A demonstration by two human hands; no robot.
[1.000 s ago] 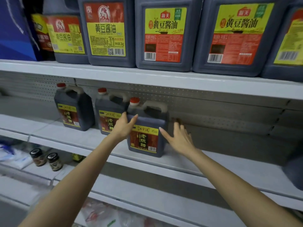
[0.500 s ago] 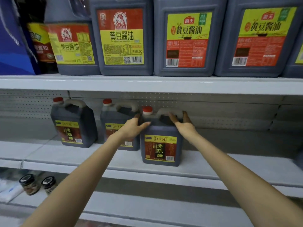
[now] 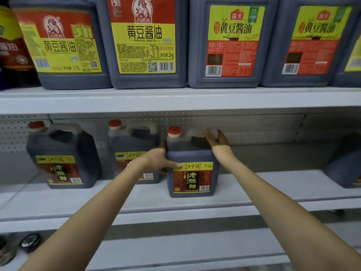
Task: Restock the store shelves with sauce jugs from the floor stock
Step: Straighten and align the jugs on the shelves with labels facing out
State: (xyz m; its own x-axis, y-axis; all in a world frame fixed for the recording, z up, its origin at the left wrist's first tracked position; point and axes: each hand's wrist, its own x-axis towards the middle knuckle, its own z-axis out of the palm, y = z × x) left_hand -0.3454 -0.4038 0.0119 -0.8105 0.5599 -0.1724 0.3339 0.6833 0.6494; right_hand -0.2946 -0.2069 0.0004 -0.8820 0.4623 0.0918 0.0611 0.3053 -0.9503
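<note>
Your right hand (image 3: pixel 217 143) curls round the handle of the dark vinegar jug (image 3: pixel 192 151), which stands upright on the middle shelf (image 3: pixel 273 185). Your left hand (image 3: pixel 157 160) lies flat against its left side, thumb straight across the label, just beside 1 neighbouring jug (image 3: pixel 132 147).

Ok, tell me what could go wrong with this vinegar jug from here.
1. The vinegar jug stands nearer the front edge of the shelf than its neighbours. A tug from the right hand, which grips its handle, might tip it off.
2. The left hand lies between it and the middle jug. Sliding it left could pinch fingers or knock that jug.
</note>
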